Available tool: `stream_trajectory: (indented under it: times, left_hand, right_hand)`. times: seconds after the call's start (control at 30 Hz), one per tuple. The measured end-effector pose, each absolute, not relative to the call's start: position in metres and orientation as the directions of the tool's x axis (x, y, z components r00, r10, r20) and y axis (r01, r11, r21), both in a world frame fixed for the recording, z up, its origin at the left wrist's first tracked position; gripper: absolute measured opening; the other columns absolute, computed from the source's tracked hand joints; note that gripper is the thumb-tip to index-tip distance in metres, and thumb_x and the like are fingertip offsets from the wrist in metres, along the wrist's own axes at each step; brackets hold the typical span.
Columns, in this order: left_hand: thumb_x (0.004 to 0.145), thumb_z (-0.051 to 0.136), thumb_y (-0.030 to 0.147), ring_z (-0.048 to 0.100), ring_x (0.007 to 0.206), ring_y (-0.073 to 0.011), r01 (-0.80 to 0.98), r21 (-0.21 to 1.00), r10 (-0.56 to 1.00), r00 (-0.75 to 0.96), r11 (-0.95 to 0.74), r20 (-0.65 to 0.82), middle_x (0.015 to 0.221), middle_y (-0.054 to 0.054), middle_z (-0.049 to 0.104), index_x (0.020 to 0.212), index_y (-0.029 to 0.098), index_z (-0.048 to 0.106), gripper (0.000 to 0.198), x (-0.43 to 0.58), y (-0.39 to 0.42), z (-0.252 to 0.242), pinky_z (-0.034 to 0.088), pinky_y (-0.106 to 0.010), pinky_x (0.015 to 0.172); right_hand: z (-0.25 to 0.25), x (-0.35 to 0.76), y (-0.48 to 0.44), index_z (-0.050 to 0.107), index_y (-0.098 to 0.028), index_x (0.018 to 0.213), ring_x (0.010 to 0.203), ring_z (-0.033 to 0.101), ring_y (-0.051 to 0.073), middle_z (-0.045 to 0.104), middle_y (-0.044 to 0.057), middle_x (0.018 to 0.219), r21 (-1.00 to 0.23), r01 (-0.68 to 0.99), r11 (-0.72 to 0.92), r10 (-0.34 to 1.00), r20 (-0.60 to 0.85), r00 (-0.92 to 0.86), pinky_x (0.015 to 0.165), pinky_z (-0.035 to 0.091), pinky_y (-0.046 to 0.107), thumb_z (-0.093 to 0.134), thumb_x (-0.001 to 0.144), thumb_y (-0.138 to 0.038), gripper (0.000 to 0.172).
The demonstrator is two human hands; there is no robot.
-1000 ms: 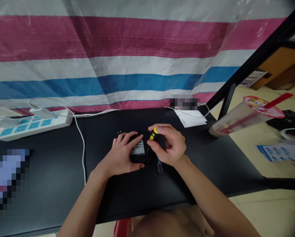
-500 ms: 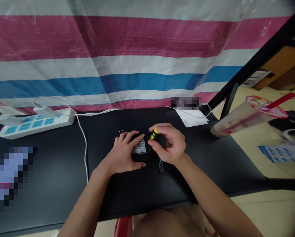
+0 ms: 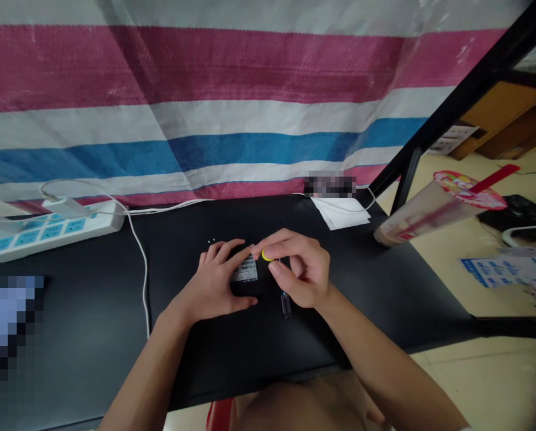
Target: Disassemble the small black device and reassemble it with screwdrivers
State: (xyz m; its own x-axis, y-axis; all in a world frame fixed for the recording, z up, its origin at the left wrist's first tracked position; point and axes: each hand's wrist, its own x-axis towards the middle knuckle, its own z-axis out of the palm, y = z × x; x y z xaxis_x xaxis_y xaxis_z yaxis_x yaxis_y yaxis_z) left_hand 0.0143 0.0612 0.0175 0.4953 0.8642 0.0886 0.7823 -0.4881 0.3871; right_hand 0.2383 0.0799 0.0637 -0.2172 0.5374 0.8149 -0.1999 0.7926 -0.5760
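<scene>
The left hand (image 3: 211,287) and right hand (image 3: 301,269) are bare, with slender fingers and what look like short nails. The left forearm (image 3: 144,365) and right forearm (image 3: 384,353) are bare too. A blurred rounded shape (image 3: 303,404) at the bottom is probably a bare thigh.

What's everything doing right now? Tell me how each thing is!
Left hand: spread, resting on the black device.
Black device: lying flat, white label facing up.
Right hand: pinching the yellow-handled screwdriver.
Yellow-handled screwdriver: held, mostly hidden by fingers.
Clear plastic tube: lying on the desk.
Power strip: white plug plugged in.
Plastic cup: lidded, red straw in it.
</scene>
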Motion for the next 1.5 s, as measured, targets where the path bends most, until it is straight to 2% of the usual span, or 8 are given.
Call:
stream_trajectory:
  times: [0.2, 0.33, 0.53, 0.77, 0.93, 1.17, 1.4, 1.5]
  left_hand:
    - [0.076, 0.083, 0.063, 0.039, 0.141, -0.0423, 0.786, 0.368, 0.861, 0.5, -0.498, 0.097, 0.165, -0.011, 0.039, 0.164, 0.036, 0.039, 0.101, 0.014, 0.061, 0.016, 0.04, -0.062, 0.109]
    - [0.076, 0.083, 0.065, 0.037, 0.142, -0.0427, 0.783, 0.367, 0.859, 0.5, -0.503, 0.109, 0.165, -0.011, 0.039, 0.165, 0.038, 0.036, 0.105, 0.013, 0.062, 0.013, 0.039, -0.063, 0.109]
    - [0.074, 0.085, 0.062, 0.04, 0.141, -0.0419, 0.777, 0.375, 0.857, 0.502, -0.506, 0.117, 0.165, -0.01, 0.04, 0.166, 0.039, 0.034, 0.107, 0.013, 0.062, 0.015, 0.039, -0.063, 0.111]
    - [0.074, 0.085, 0.061, 0.04, 0.141, -0.0426, 0.777, 0.385, 0.861, 0.494, -0.498, 0.117, 0.162, -0.01, 0.042, 0.162, 0.038, 0.041, 0.1, 0.013, 0.061, 0.016, 0.04, -0.063, 0.11]
    - [0.075, 0.084, 0.061, 0.04, 0.141, -0.0416, 0.78, 0.376, 0.86, 0.499, -0.5, 0.109, 0.162, -0.01, 0.041, 0.164, 0.038, 0.038, 0.102, 0.014, 0.061, 0.017, 0.04, -0.062, 0.11]
    - [0.074, 0.085, 0.056, 0.04, 0.142, -0.0415, 0.772, 0.376, 0.854, 0.505, -0.513, 0.128, 0.163, -0.01, 0.041, 0.162, 0.038, 0.039, 0.101, 0.012, 0.062, 0.012, 0.039, -0.061, 0.111]
    - [0.075, 0.083, 0.06, 0.039, 0.141, -0.0426, 0.787, 0.365, 0.863, 0.492, -0.497, 0.112, 0.164, -0.009, 0.04, 0.162, 0.039, 0.039, 0.099, 0.011, 0.062, 0.011, 0.042, -0.063, 0.108]
    - [0.074, 0.084, 0.059, 0.04, 0.142, -0.0422, 0.779, 0.374, 0.859, 0.496, -0.504, 0.124, 0.164, -0.008, 0.041, 0.161, 0.04, 0.039, 0.1, 0.012, 0.062, 0.012, 0.042, -0.061, 0.109]
  right_hand:
    - [0.06, 0.236, 0.082, 0.066, -0.023, 0.113, 0.093, 0.073, 0.02, 0.071, 0.007, 0.105, -0.55, -0.174, 0.817, 0.516, 0.831, -0.208, 0.08, 0.063, 0.038, 0.076, 0.088, -0.022, 0.027]
    - [0.055, 0.233, 0.084, 0.067, -0.025, 0.105, 0.085, 0.07, 0.017, 0.067, 0.004, 0.097, -0.56, -0.149, 0.815, 0.538, 0.827, -0.163, 0.074, 0.062, 0.035, 0.077, 0.085, -0.015, 0.025]
    - [0.062, 0.236, 0.084, 0.07, -0.021, 0.103, 0.082, 0.074, 0.018, 0.075, 0.007, 0.093, -0.534, -0.204, 0.821, 0.515, 0.846, -0.138, 0.07, 0.062, 0.032, 0.067, 0.088, -0.011, 0.019]
    - [0.062, 0.237, 0.084, 0.072, -0.023, 0.103, 0.088, 0.071, 0.018, 0.07, 0.006, 0.099, -0.562, -0.209, 0.8, 0.539, 0.827, -0.16, 0.075, 0.062, 0.035, 0.077, 0.088, -0.022, 0.015]
    - [0.066, 0.239, 0.08, 0.075, -0.021, 0.103, 0.086, 0.073, 0.016, 0.074, 0.006, 0.096, -0.627, -0.21, 0.75, 0.604, 0.779, -0.171, 0.076, 0.062, 0.033, 0.072, 0.094, -0.018, 0.01]
    - [0.063, 0.242, 0.076, 0.069, -0.021, 0.111, 0.095, 0.077, 0.02, 0.078, 0.008, 0.1, -0.762, -0.335, 0.555, 0.711, 0.643, -0.285, 0.087, 0.064, 0.039, 0.061, 0.103, -0.03, 0.014]
    - [0.065, 0.237, 0.08, 0.073, -0.023, 0.101, 0.093, 0.071, 0.018, 0.07, 0.006, 0.103, -0.651, -0.25, 0.717, 0.617, 0.759, -0.207, 0.084, 0.062, 0.036, 0.077, 0.093, -0.032, 0.013]
    - [0.065, 0.238, 0.08, 0.074, -0.022, 0.106, 0.095, 0.073, 0.018, 0.075, 0.007, 0.1, -0.693, -0.279, 0.664, 0.649, 0.721, -0.243, 0.084, 0.061, 0.035, 0.066, 0.101, -0.022, 0.01]
